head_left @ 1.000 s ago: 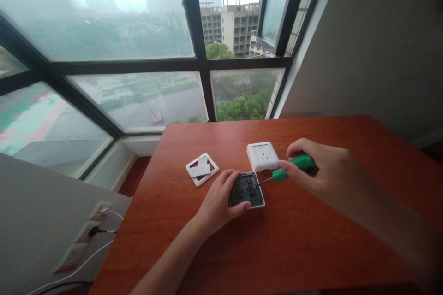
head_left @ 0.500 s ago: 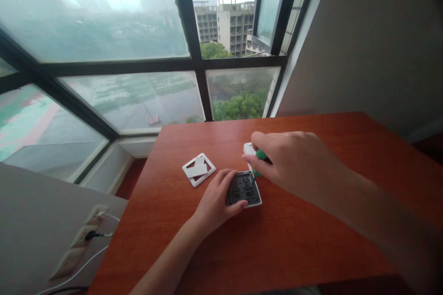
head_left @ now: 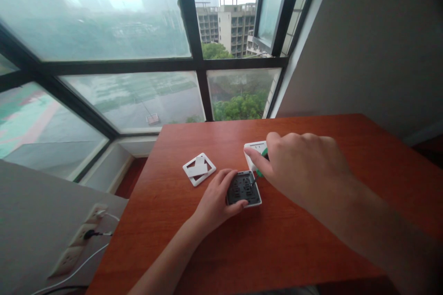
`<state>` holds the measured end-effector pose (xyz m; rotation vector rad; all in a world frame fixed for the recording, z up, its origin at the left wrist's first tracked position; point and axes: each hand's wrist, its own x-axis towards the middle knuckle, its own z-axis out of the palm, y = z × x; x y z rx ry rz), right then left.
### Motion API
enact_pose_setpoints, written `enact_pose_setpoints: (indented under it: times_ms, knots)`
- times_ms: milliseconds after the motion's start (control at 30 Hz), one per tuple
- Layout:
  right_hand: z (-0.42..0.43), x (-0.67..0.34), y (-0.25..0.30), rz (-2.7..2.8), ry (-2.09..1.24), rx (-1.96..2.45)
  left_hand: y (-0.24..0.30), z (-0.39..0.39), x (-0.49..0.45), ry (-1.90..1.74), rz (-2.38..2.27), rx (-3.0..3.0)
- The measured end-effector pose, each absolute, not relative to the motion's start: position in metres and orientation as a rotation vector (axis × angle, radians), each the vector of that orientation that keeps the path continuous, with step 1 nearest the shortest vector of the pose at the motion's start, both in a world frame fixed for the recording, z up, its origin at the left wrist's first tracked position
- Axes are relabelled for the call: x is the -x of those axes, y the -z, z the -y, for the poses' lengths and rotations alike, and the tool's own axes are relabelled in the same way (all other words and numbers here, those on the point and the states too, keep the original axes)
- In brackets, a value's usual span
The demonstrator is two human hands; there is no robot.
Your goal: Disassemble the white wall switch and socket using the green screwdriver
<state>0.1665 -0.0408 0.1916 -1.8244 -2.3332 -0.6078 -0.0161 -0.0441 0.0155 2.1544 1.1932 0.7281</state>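
Observation:
My left hand [head_left: 221, 193] grips the left side of a square wall socket [head_left: 244, 188] lying on the table, its dark grey inner face up inside a white rim. Closed around a green-handled screwdriver [head_left: 261, 167], my right hand [head_left: 297, 156] holds it tilted, with the thin shaft reaching down to the socket's upper right part. Most of the handle is hidden behind the fingers. Just behind the tool, partly covered by my right hand, sits a white socket panel with slots [head_left: 254, 148].
Left of my hands, a white square frame [head_left: 194, 181] lies on the reddish-brown table [head_left: 166, 239] with small white plates [head_left: 198, 168] on it. Windows [head_left: 131, 97] stand beyond the far edge. Wall outlets [head_left: 83, 235] with plugged-in cables are at the lower left.
My right hand has shifted right and turned, tilting the screwdriver handle and uncovering more of the white panel. My left hand and the socket it grips stay in place.

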Motion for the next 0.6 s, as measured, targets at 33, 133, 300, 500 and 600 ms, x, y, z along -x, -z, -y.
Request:
enact_pose_setpoints:
  times_ms: [33,133,300,500,600]
  knots:
    - [0.042,-0.166,-0.192,2.334,0.611,1.821,-0.015,0.044,0.016,-0.731,-1.192,-2.156]
    - [0.045,-0.165,-0.192,2.365,0.62,1.768,-0.015,0.044,0.016,-0.758,-1.185,-2.163]
    - [0.045,-0.167,-0.191,2.49,0.441,1.609,-0.014,0.044,0.016,-0.774,-1.182,-2.173]
    - [0.038,-0.19,-0.195,2.635,-0.091,1.258,-0.015,0.043,0.015,-0.756,-1.171,-2.153]
    - [0.035,-0.2,-0.198,2.689,-0.286,1.13,-0.015,0.043,0.016,-0.762,-1.172,-2.149]
